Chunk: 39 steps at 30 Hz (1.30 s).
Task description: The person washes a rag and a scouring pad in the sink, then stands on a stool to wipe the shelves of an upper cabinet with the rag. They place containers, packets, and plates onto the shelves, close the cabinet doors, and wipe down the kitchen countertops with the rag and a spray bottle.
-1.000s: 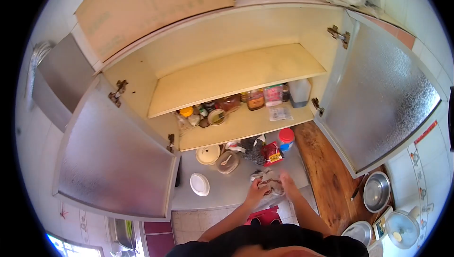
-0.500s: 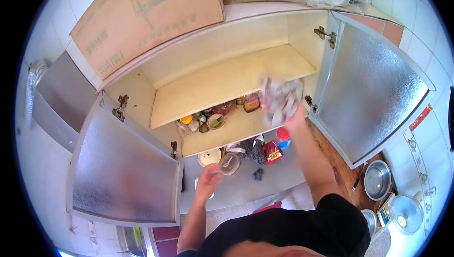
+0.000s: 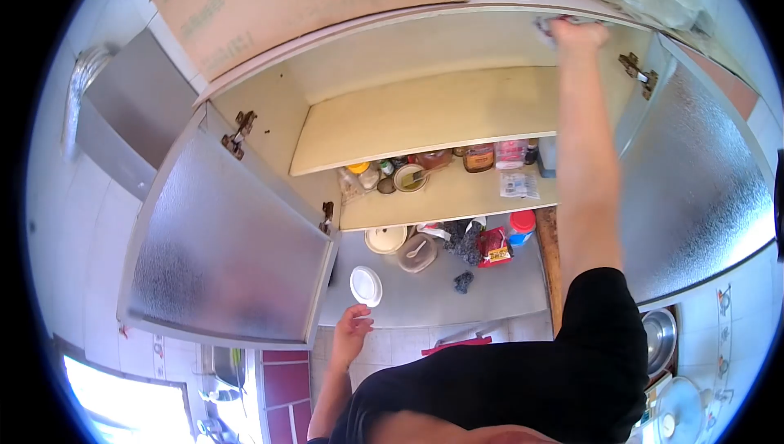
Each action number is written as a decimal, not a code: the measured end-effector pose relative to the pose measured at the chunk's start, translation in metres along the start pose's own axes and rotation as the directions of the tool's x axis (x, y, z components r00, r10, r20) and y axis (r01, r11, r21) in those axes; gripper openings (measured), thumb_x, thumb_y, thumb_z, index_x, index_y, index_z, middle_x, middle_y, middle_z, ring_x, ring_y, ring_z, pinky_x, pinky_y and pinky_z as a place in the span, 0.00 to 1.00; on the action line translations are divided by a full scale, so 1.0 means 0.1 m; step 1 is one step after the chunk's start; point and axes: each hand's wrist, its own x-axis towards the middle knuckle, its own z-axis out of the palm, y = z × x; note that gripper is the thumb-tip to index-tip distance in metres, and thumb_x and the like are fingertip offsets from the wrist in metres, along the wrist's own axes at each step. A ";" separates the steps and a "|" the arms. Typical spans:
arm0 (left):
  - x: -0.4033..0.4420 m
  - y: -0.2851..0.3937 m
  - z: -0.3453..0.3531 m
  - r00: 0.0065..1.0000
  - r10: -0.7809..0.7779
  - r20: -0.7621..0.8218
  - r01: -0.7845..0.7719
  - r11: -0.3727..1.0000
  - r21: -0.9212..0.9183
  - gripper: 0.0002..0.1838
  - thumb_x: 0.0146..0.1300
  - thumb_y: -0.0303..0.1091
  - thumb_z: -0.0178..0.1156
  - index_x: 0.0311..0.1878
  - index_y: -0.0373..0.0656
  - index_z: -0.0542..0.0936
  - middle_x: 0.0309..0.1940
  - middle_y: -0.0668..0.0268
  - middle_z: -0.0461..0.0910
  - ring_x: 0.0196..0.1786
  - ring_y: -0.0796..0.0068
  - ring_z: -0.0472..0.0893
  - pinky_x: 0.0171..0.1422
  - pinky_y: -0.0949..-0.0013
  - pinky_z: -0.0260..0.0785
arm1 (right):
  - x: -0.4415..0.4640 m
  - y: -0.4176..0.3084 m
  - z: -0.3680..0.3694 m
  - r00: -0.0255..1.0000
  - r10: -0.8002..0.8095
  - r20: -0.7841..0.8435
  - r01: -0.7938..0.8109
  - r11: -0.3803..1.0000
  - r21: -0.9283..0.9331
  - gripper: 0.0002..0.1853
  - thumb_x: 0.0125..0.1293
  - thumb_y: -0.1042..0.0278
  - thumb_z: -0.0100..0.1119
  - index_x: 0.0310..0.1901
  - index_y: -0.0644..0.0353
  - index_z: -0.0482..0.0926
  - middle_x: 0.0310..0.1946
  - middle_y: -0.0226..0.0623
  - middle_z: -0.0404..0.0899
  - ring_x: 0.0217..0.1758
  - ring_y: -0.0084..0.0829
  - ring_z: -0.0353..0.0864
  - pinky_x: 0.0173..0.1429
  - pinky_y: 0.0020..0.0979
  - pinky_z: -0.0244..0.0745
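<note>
Toward the upper right of the head view, the person's right hand (image 3: 578,33) is closed over a pale, crumpled cloth (image 3: 542,28) at the top of an open wall cabinet, just under its front edge; only a bit of the cloth shows past the fingers, and the bare forearm runs straight down the frame to a black sleeve (image 3: 600,309). At lower center-left, the left hand (image 3: 353,331) holds nothing, its fingers loosely spread and slightly bent, close by a white oval lid (image 3: 366,286); whether fingertip and lid touch, I cannot tell. Across the middle of the frame, the upper shelf (image 3: 425,121) is bare where it shows, while the lower shelf bears a yellow-capped jar (image 3: 358,169) at its left, a bowl (image 3: 411,178) with a brush-like tool lying in it, an amber jar (image 3: 478,158), a pink packet (image 3: 511,154) and a clear packet (image 3: 518,186) near its right end. Below it, on the grey surface (image 3: 408,307), stand a round cream tub (image 3: 385,239), a clear container (image 3: 416,254) with a white spoon on top, a red packet (image 3: 494,248) and a red-lidded jar (image 3: 521,227), with a small dark clump (image 3: 463,282) lying nearer the front edge. Frosted doors hang open at left (image 3: 233,240) and right (image 3: 702,166); a cardboard box (image 3: 327,3) sits at the top left.
</note>
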 end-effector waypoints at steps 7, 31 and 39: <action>0.20 0.17 0.20 0.993 0.118 -0.011 -0.116 0.987 0.115 0.16 0.62 0.22 0.55 0.54 0.39 0.71 0.46 0.64 0.76 0.42 0.75 0.78 0.45 0.72 0.73 | -1.05 2.07 0.31 0.725 0.666 0.175 -0.688 0.691 0.222 0.26 0.66 0.48 0.37 0.59 0.55 0.67 0.58 0.42 0.68 0.58 0.41 0.68 0.60 0.50 0.67; -1.35 -0.93 -0.45 0.760 -0.329 -0.561 0.462 0.880 0.110 0.14 0.62 0.27 0.54 0.51 0.40 0.75 0.43 0.59 0.80 0.39 0.73 0.80 0.43 0.70 0.73 | 0.79 2.89 -0.05 0.902 0.307 0.302 -0.303 0.951 -0.063 0.19 0.69 0.54 0.38 0.53 0.52 0.71 0.52 0.39 0.75 0.52 0.39 0.74 0.56 0.48 0.70; -1.08 -0.91 -0.24 0.791 -0.242 -0.562 0.374 0.918 0.132 0.13 0.62 0.25 0.54 0.50 0.39 0.75 0.42 0.60 0.79 0.40 0.72 0.79 0.43 0.70 0.74 | -1.31 4.72 0.45 0.608 0.745 0.274 -0.755 0.650 -0.090 0.17 0.68 0.58 0.42 0.52 0.53 0.74 0.54 0.35 0.75 0.56 0.38 0.72 0.59 0.42 0.68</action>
